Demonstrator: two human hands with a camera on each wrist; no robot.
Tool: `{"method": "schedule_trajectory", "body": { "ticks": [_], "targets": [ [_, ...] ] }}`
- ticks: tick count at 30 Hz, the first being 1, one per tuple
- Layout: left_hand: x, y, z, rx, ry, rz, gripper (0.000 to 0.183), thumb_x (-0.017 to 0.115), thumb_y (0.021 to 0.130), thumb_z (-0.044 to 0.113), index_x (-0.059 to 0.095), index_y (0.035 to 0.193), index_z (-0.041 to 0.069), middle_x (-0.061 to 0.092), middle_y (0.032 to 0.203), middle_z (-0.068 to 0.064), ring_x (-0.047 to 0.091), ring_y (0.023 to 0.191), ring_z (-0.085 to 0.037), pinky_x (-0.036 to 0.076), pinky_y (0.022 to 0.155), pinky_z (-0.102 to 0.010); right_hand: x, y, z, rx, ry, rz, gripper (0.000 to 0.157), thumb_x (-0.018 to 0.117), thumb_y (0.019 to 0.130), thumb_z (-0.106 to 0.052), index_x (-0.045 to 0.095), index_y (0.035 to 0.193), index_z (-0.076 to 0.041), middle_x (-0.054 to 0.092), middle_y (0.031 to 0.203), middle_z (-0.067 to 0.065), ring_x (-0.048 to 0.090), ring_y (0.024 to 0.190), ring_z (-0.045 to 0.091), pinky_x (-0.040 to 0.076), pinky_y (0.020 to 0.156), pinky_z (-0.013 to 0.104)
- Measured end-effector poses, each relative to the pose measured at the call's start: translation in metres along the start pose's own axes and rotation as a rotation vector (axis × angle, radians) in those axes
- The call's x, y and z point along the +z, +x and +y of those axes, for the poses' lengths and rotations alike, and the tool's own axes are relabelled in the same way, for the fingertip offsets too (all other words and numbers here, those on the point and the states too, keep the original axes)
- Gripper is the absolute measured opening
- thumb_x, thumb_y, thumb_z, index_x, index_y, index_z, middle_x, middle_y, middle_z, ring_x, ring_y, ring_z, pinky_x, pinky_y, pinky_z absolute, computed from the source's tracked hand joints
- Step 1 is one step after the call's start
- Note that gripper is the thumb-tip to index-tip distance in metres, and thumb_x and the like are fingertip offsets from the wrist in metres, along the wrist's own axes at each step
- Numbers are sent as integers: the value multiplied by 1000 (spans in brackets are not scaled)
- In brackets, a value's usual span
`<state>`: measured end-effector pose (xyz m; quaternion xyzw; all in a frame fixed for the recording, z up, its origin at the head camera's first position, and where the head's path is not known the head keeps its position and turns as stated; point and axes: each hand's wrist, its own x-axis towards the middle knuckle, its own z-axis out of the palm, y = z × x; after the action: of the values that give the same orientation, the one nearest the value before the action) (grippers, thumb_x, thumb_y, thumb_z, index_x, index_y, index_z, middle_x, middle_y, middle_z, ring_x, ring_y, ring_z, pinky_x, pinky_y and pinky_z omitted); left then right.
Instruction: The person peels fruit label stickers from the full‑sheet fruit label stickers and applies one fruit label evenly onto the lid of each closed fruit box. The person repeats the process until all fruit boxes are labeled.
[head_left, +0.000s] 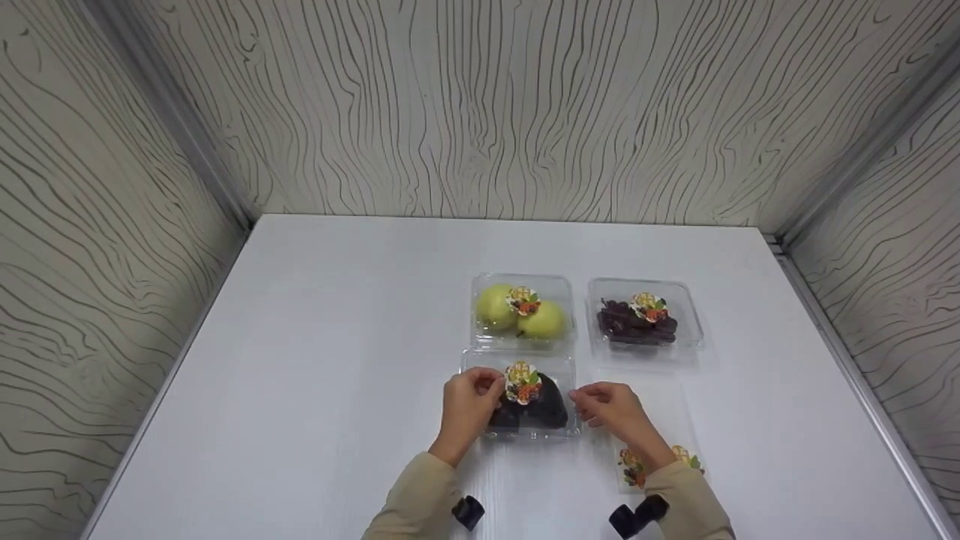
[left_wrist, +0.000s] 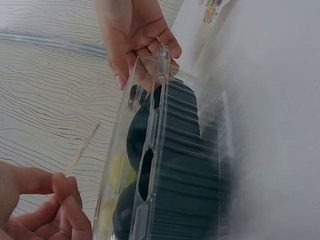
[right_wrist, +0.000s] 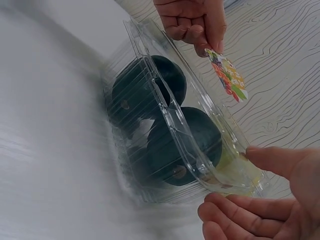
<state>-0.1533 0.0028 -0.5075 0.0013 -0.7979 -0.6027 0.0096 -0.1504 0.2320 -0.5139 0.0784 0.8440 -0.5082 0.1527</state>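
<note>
My left hand (head_left: 471,405) pinches a round fruit-print sticker (head_left: 523,382) by its edge, between thumb and fingertip. The sticker hangs over the lid of a clear plastic box (right_wrist: 172,117), tilted; in the left wrist view the sticker (left_wrist: 82,150) appears nearly edge-on. Inside the closed box lie two large, dark, rounded fruits (right_wrist: 185,145). At the box's right end is my right hand (head_left: 611,409); its thumb (right_wrist: 272,159) sits at the lid edge and its fingers lie along the side, holding the corner.
Behind stands a clear box of yellow-green fruits (head_left: 544,321) with a sticker on its lid. To its right is a stickered box of dark grapes (head_left: 637,326). A backing sheet with stickers (head_left: 632,469) lies under my right forearm. Patterned walls (head_left: 480,112) enclose the white table (head_left: 315,360).
</note>
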Motion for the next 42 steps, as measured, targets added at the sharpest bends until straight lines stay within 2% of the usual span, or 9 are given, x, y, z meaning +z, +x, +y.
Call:
{"method": "schedule_trajectory", "body": {
  "ticks": [9, 15, 28, 37, 42],
  "targets": [
    [1, 3, 3, -23, 47, -16, 8, 65, 82, 1, 70, 81, -5, 72, 72, -17, 57, 50, -6, 48, 49, -17, 4, 4, 0, 67, 53, 21, 43, 67, 90, -28, 64, 109, 10, 70, 76, 1, 61, 69, 8, 57, 65, 25],
    [1, 4, 5, -16, 91, -10, 8, 65, 79, 1, 71, 78, -4, 72, 69, -16, 62, 50, -10, 48, 49, -16, 4, 4, 0, 46, 81, 14, 40, 66, 90, -23, 64, 107, 14, 65, 68, -3, 59, 63, 6, 55, 61, 23],
    [0, 9, 8, -43, 178, -4, 7, 68, 78, 4, 73, 78, -1, 73, 71, -11, 62, 53, -6, 49, 52, -16, 6, 4, -1, 48, 90, 9, 39, 65, 90, -22, 64, 103, 16, 61, 65, -2, 59, 58, 7, 56, 60, 25],
    [0, 11, 7, -41, 175, -2, 6, 67, 76, 3, 73, 76, -1, 73, 69, -11, 60, 52, -6, 49, 51, -17, 6, 4, 0, 57, 104, 14, 38, 65, 90, -20, 64, 103, 16, 60, 64, -2, 59, 57, 7, 55, 58, 23],
    [1, 12, 6, -33, 186, 10, 5, 68, 75, 2, 73, 75, 0, 73, 68, -10, 60, 51, -5, 48, 52, -16, 5, 4, 1, 34, 98, 0, 40, 64, 91, -22, 64, 103, 16, 61, 64, -3, 59, 57, 7, 56, 58, 24]
  ]
}}
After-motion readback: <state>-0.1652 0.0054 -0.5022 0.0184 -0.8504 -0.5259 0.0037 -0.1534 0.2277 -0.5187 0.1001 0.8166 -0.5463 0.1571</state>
